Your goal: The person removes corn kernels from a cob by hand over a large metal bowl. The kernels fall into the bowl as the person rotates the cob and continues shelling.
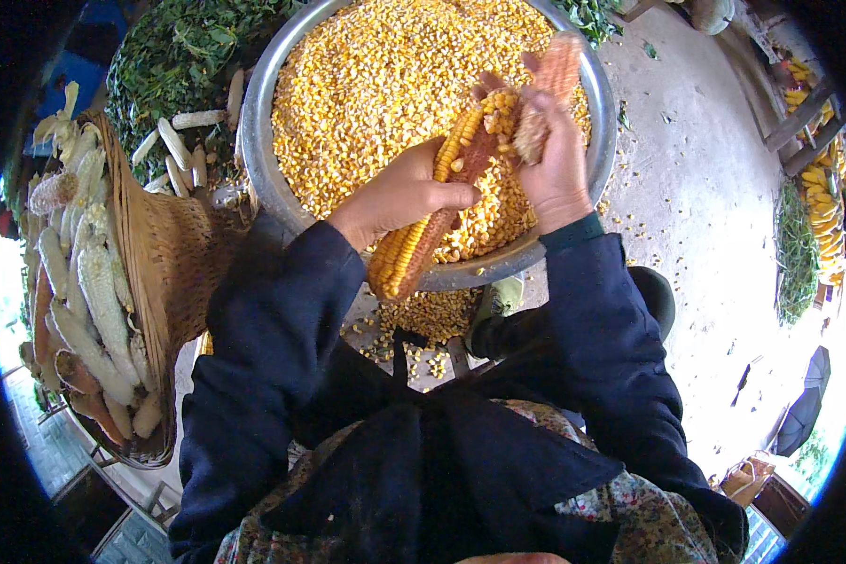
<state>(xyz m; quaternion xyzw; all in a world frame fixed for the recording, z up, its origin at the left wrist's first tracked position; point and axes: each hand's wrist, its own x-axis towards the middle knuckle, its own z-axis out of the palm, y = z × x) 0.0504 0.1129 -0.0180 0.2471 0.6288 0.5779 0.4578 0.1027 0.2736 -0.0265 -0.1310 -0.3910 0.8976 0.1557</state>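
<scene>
My left hand (402,194) grips a partly shelled corn cob (423,240), its thumb lying across the reddish bare part. Rows of yellow kernels remain along the cob's left side and at its upper end. In my right hand (553,162) is a bare reddish corncob (560,67), held at the upper right of the partly shelled one and blurred by motion. Whether the two cobs touch is hard to tell. Both hands are over a large round metal basin (254,127) heaped with loose corn kernels (381,92).
At left stands a woven basket (137,240) of bare cobs. Green leaves (183,56) and several pale cobs (174,144) lie beside the basin. Spilled kernels (433,314) are under its near edge. Yellow corn ears (821,218) and a dark umbrella (807,405) are at far right.
</scene>
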